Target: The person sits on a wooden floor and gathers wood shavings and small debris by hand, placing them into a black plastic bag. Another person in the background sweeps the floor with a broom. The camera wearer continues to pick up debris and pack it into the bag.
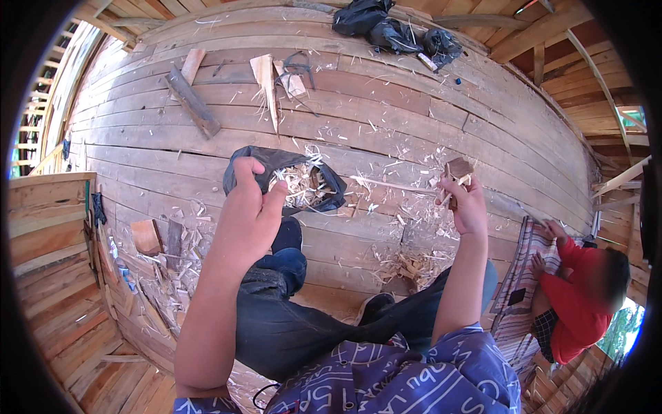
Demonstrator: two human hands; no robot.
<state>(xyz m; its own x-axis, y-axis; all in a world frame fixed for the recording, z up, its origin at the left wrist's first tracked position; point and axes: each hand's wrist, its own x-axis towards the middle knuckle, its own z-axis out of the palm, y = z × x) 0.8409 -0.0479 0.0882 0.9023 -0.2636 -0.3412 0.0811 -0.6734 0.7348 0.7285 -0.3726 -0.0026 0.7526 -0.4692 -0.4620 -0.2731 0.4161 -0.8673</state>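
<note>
A black plastic bag (332, 200) lies with its mouth spread on the plank floor, filled with pale wood shavings (303, 183). My left hand (256, 200) grips the near left side of its rim, the thumb by the shavings and some fingers hidden under the plastic. Off to the right, my right hand (469, 205) is raised above the floor, its fingers closed round a small brown piece of wood (459, 167) with pale shavings against it. A long thin wood strip (393, 185) lies on the floor between the bag and my right hand.
Loose shavings (407, 265) litter the planks by my legs. Farther off lie a dark board (192, 101), a pointed split piece (265, 81) and black bags (396, 34). At right, a person in red (576, 303) sits by a striped cloth (518, 279). A wooden partition (52, 228) stands left.
</note>
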